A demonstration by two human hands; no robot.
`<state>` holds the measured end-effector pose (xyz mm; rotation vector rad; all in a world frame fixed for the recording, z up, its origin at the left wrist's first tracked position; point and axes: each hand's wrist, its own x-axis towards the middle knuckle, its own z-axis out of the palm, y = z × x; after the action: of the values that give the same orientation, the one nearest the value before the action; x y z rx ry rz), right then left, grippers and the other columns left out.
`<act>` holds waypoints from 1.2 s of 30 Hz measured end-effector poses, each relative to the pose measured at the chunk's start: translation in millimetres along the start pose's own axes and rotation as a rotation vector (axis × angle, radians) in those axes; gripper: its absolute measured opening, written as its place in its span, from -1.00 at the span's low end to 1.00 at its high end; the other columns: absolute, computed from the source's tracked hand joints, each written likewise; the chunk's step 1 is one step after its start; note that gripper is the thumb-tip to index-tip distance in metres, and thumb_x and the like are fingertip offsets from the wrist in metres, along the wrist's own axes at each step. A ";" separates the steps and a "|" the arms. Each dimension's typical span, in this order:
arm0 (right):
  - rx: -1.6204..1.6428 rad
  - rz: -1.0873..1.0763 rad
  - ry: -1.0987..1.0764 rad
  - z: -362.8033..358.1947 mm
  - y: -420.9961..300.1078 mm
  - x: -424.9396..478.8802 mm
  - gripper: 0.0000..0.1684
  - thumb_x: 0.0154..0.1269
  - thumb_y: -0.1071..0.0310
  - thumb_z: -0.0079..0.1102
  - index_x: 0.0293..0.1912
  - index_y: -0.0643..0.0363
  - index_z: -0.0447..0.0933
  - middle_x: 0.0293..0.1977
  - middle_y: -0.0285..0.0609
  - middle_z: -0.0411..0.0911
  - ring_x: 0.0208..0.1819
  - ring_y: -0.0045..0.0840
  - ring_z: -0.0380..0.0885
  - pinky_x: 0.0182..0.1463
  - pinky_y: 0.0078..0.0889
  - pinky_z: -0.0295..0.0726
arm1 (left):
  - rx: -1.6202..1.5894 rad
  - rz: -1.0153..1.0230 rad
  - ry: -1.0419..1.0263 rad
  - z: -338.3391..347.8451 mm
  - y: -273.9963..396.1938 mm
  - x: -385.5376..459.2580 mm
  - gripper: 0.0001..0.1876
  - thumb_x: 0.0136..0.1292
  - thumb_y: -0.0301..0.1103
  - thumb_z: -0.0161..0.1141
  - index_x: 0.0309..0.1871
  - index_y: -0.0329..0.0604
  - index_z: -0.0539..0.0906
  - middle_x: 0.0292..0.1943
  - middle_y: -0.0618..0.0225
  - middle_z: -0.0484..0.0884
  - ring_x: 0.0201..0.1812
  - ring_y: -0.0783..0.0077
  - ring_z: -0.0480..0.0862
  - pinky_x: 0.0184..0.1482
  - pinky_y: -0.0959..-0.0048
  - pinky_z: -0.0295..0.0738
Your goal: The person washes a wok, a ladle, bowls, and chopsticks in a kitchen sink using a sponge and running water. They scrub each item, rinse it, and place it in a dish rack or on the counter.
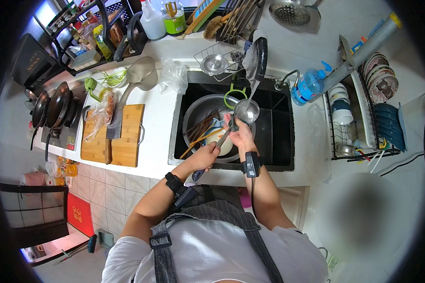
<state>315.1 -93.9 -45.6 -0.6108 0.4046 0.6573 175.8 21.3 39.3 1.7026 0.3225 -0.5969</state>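
Note:
Over the sink, my left hand (206, 155) grips the handle of a metal ladle (247, 111), whose bowl points away from me beneath the faucet. My right hand (241, 134) holds a dark scouring pad (233, 123) against the ladle's shaft. Water runs from the faucet into the bowl. Below both hands, a large metal basin (189, 116) in the black sink (281, 141) holds chopsticks (202, 138), a light bowl (224, 143) and a bundle of thin brown sticks or bristles (205, 123). A green ring-shaped handle (230, 92) stands at the basin's far side.
Left of the sink, a cleaver (116, 122) lies across a wooden cutting board (127, 152). A strainer (141, 74) and a plastic bag (173, 76) lie behind. A blue bottle (310, 85) and a dish rack (354, 152) stand at right. A wire basket (216, 53) sits behind the sink.

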 end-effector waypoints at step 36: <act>-0.107 -0.092 -0.070 1.1 13.5 -36.1 -0.75 0.33 0.34 0.03 -0.06 0.25 0.49 -0.13 -0.16 0.56 -0.07 -0.44 0.52 -0.10 -0.37 0.46 | -0.196 -0.049 -0.036 -6.5 10.5 39.0 -0.67 0.34 -0.07 -0.02 -0.28 -0.21 0.38 -0.60 0.46 0.35 -0.71 0.62 0.32 -0.70 0.56 0.24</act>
<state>280.1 -100.6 -31.0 -0.7018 0.2755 0.6131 214.9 21.0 27.3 1.4977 0.3851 -0.6111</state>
